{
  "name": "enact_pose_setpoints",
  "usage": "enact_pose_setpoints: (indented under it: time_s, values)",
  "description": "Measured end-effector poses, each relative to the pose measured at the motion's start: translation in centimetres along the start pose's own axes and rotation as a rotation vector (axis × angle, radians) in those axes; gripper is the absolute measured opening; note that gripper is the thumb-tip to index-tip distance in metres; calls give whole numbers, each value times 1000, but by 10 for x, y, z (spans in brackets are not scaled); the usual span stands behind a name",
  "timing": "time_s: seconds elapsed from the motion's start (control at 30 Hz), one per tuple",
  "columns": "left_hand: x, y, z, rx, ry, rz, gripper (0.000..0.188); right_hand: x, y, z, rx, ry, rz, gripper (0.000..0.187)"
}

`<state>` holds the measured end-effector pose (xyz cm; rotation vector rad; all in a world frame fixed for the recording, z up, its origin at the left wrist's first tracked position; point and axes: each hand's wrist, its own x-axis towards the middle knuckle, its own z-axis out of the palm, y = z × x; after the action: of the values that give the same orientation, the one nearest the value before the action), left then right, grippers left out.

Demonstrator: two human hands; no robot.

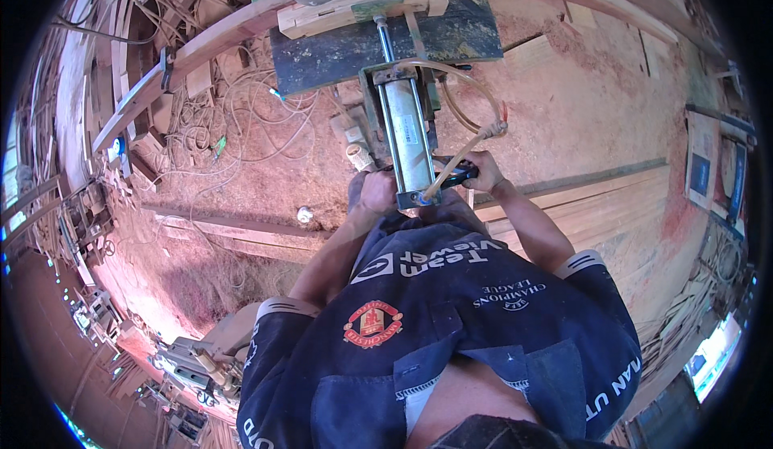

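Note:
An air cylinder (407, 131) with a silver barrel and a dark end block points away from my body, in front of my waist. Its rod (385, 42) reaches a pale wooden block (362, 10) at the far end. My left hand (377, 192) is closed just left of the cylinder's near end, its fingertips hidden. To the right, my right hand (485, 173) is closed around a dark handle (460, 175), partly covered by the cylinder and a hose. A clear yellowish hose (455, 167) runs from the near end block up past my right hand.
A dark board (322, 61) lies beneath the wooden block. Long planks (588, 199) lie at the right, with a timber beam (241, 235) at the left. Tangled hoses (258, 115) spread over the dusty floor. A curved wooden rail (201, 54) crosses the far left.

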<state>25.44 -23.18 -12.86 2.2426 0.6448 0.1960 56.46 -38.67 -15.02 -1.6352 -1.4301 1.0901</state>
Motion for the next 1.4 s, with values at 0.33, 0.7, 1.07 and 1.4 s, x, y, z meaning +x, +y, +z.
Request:
enact_pose_setpoints:
  time_s: [0.33, 0.7, 1.07, 1.4]
  values:
    - [-3, -7, 4, -39, 23, 29, 23, -1, 11, 4, -2, 32, -34, 58]
    - [-3, -20, 14, -57, 65, 96, 25, -1, 15, 4, 6, 35, -58, 61]
    - [-7, -21, 14, -45, -39, -19, 31, -3, 16, 7, -31, 26, -41, 67]
    - [-9, -33, 24, -76, -22, 8, 28, -3, 18, 7, -17, 35, -30, 69]
